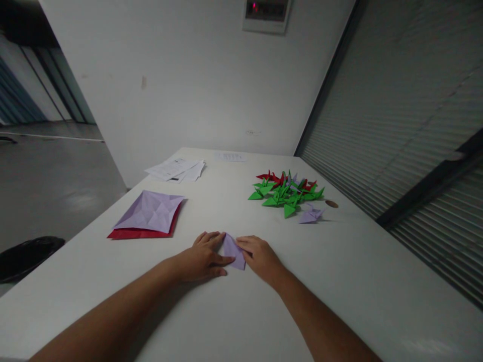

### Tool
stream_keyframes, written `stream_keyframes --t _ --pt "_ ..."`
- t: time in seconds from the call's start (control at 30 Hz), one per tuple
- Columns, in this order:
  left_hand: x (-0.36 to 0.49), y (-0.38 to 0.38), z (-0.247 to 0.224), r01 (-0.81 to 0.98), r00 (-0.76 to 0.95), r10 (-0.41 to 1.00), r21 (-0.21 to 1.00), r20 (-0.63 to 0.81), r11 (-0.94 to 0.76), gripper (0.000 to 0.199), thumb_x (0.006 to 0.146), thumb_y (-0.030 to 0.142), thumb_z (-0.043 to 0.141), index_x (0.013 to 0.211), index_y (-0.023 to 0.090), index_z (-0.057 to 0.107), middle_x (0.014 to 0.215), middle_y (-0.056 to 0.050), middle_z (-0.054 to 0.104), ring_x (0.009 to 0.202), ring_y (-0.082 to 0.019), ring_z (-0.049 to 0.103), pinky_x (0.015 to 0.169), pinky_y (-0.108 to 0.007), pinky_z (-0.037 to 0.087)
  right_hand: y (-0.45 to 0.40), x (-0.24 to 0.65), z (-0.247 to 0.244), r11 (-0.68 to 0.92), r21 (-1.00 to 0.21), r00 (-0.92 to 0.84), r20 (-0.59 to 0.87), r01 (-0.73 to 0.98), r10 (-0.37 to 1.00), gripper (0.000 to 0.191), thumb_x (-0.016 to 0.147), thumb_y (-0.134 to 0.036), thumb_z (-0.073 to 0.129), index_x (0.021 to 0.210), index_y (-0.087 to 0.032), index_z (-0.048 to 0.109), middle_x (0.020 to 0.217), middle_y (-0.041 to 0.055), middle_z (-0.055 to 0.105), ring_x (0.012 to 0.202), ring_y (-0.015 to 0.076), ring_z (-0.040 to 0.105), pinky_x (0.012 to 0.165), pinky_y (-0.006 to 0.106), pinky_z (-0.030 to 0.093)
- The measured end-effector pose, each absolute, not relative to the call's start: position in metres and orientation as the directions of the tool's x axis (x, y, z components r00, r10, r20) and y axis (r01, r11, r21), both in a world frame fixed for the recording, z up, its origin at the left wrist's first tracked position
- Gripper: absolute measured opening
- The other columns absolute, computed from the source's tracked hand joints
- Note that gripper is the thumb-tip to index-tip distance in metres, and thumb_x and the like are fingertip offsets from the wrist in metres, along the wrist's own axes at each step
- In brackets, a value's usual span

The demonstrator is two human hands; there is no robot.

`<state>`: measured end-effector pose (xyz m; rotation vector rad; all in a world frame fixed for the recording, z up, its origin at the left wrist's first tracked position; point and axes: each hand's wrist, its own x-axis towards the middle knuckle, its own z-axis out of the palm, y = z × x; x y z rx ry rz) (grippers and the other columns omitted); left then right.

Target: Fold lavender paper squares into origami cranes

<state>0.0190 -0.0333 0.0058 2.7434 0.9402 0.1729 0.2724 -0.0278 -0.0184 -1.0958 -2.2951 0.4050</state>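
A small folded piece of lilac origami paper (pixel 234 253) lies on the white table in front of me. My left hand (pixel 206 256) holds its left side, one finger at the upper tip and another across the lower part. On the paper's right edge, the fingers of my right hand (pixel 260 255) are pressed close together, gripping it. Parts of the paper are hidden under my fingers.
Creased lilac sheets (pixel 151 211) lie over red paper (pixel 141 234) at the left. Several green paper cranes (pixel 281 196), with red and lilac ones, are heaped at the right. A single lilac crane (pixel 311 215) sits nearer. Printed sheets (pixel 177 168) lie farther back.
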Motion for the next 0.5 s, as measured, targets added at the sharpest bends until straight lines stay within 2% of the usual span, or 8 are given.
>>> stream_keyframes --t 0.2,0.5 --pt "0.0180 -0.0315 0.0042 0.586 0.793 0.609 0.233 0.031 -0.776 0.044 0.093 0.051 0.062 0.137 0.046 0.061 0.162 -0.015 0.033 0.144 -0.049 0.031 0.107 -0.074 0.030 -0.0263 0.2757 -0.0249 0.694 -0.437 -0.623 0.319 0.573 0.715 0.043 0.087 -0.005 0.055 0.126 -0.015 0.072 0.132 0.0139 0.069 0.121 0.0252 0.065 0.109 0.044 0.050" --pt "0.0193 -0.0309 0.0010 0.589 0.782 0.620 0.256 0.056 -0.766 0.040 0.094 0.045 0.063 0.134 0.047 0.063 0.163 -0.013 0.032 0.145 -0.049 0.032 0.107 -0.076 0.029 -0.0279 0.2753 -0.0190 0.745 -0.346 -0.674 0.321 0.571 0.666 0.042 0.086 -0.001 0.056 0.121 -0.015 0.074 0.125 0.0139 0.073 0.117 0.0255 0.066 0.107 0.044 0.051"
